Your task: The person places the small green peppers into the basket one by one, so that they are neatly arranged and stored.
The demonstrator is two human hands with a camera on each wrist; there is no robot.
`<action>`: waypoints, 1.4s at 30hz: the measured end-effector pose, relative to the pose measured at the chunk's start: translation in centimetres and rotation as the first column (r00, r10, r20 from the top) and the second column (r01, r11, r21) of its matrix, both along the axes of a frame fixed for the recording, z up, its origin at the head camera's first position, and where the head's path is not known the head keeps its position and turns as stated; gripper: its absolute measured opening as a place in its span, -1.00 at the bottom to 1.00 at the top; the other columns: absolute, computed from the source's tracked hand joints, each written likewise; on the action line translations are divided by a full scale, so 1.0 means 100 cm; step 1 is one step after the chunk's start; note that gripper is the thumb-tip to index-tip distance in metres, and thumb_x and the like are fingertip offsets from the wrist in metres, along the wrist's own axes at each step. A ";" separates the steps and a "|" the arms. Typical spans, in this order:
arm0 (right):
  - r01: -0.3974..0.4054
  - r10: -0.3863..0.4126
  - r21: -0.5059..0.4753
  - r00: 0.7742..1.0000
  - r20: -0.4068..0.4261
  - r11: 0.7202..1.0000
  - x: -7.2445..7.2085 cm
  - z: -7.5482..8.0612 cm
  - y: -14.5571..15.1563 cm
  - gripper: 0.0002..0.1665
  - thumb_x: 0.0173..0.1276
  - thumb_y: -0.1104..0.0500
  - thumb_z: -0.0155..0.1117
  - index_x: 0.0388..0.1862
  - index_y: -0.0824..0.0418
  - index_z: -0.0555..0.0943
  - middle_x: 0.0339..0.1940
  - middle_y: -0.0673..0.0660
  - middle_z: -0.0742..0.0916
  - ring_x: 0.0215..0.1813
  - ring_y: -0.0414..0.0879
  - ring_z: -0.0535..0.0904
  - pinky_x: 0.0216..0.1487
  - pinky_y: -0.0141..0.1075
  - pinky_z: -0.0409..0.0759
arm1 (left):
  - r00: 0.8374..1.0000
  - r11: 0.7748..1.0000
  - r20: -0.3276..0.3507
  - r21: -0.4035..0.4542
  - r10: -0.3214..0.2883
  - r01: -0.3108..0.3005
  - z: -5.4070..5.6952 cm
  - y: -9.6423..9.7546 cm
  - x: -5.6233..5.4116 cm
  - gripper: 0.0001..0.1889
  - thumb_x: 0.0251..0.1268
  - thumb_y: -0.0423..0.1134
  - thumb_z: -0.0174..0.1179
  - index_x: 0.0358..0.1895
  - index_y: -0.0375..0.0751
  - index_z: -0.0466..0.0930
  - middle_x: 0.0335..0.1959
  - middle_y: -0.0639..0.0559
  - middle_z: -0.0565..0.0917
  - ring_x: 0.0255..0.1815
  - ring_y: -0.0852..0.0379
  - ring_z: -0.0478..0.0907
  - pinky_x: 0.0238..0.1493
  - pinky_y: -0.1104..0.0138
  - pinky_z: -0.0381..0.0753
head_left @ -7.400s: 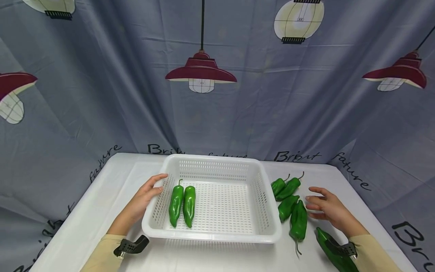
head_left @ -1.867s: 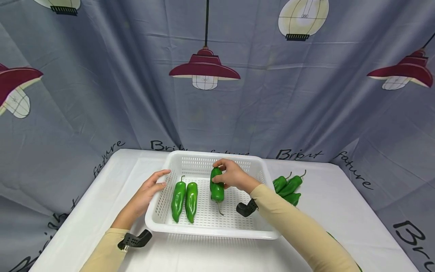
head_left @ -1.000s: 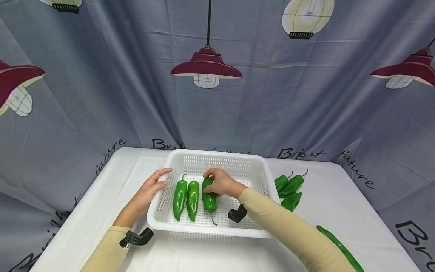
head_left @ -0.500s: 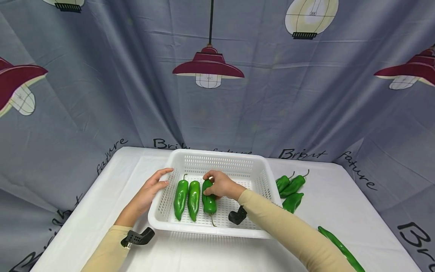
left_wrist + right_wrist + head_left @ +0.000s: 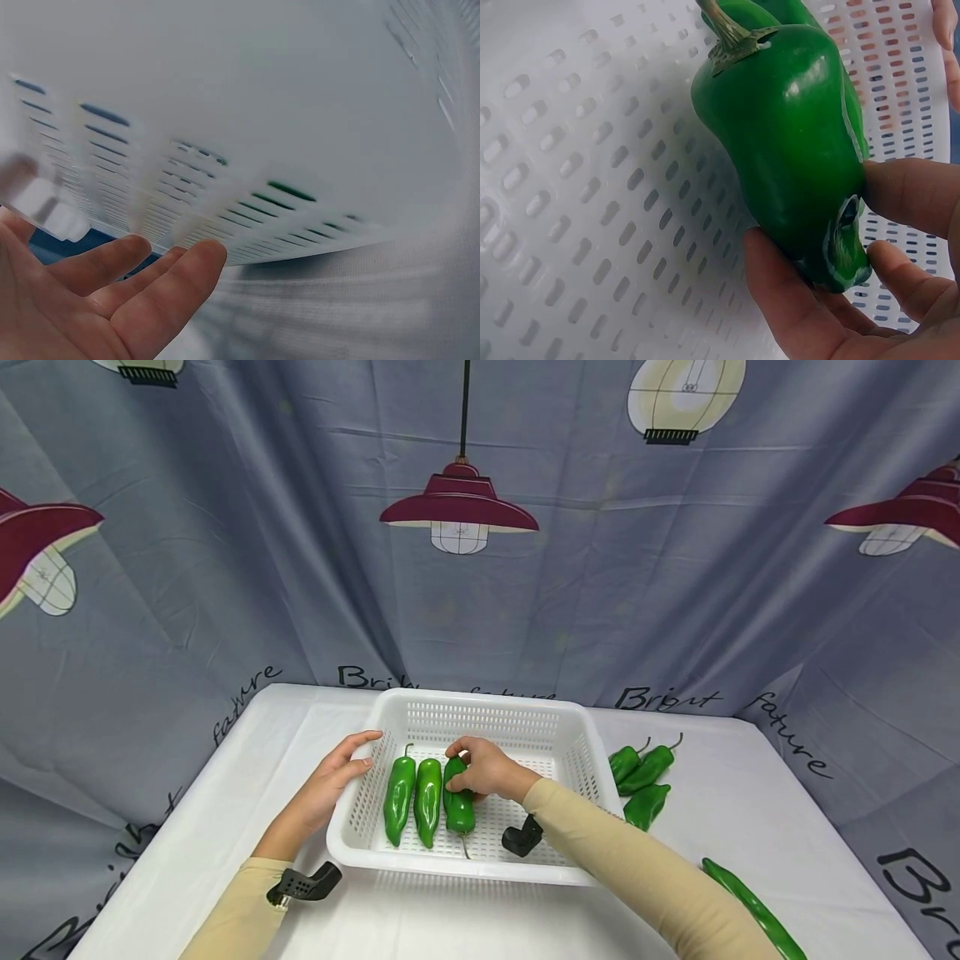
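Observation:
In the head view my right hand (image 5: 491, 770) holds a green pepper (image 5: 460, 814) inside a white perforated basket (image 5: 480, 870), its stem toward me. The right wrist view shows my fingers and thumb round the tapered tip of that pepper (image 5: 787, 127). To its left lie two more green peppers, one with a stem (image 5: 399, 802) and one with no stem showing (image 5: 428, 802). At the basket's left side is my left hand (image 5: 326, 785), relaxed fingers at the rim. In the left wrist view those fingers (image 5: 184, 281) lie against the slotted outer wall (image 5: 247, 150).
Right of the basket, several green peppers lie on the white-covered table: two stemmed ones (image 5: 649, 770) side by side and another (image 5: 647, 807) just below. A longer one (image 5: 753, 906) lies nearer me, beside the right sleeve (image 5: 637, 864). A grey-blue printed curtain (image 5: 570, 610) surrounds the table.
My right hand has brought a pepper from the table's right side into the basket, then moved it left and lowered it beside the other two. My left hand stays at the rim.

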State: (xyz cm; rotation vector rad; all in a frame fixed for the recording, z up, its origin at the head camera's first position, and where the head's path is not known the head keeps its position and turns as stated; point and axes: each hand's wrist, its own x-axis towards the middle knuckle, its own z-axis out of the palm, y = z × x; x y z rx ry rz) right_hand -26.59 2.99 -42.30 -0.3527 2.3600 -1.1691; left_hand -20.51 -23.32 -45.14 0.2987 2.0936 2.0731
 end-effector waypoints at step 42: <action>0.023 -0.023 0.000 0.998 0.052 1.000 -0.001 -0.001 -0.002 -0.39 0.24 0.39 0.44 0.26 0.21 0.50 0.17 0.36 0.60 -0.21 0.05 0.70 -0.36 -0.14 0.78 | 1.000 1.000 0.004 -0.025 0.014 -0.014 0.001 0.000 -0.001 -0.46 0.63 -0.24 -0.15 0.55 -0.27 0.02 0.57 -0.42 0.07 0.13 -0.05 0.59 -0.01 0.09 0.76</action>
